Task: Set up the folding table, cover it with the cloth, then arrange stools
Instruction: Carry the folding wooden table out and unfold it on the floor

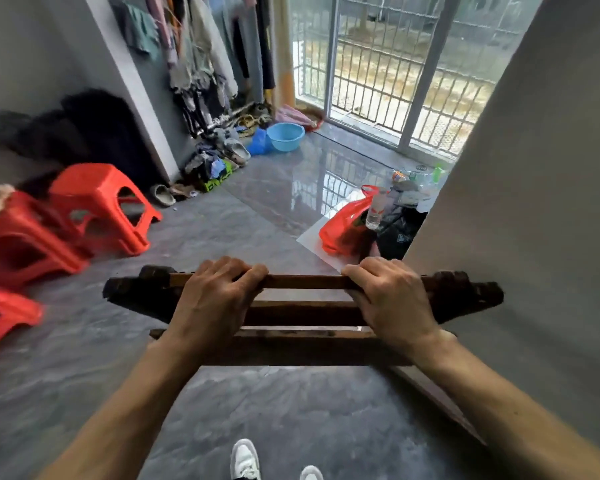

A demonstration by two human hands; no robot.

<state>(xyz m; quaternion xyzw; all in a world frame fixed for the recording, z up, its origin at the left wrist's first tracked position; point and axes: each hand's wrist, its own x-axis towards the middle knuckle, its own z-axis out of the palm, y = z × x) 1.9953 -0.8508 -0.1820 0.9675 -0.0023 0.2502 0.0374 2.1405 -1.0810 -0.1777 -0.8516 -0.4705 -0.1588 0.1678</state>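
floor [264, 233]: glossy grey marble-look tiles, reflecting the window | walls: plain grey, a jutting wall panel [534, 202] at right | sliding glass door [371, 64] at back, barred railing beyond, daylight coming in | clothes rail [205, 46] hung with garments at back left | blue basin [286, 136] on floor near door

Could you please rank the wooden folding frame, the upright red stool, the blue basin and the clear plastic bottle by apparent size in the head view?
1. wooden folding frame, though nearest the camera
2. red stool
3. blue basin, though farthest away
4. plastic bottle
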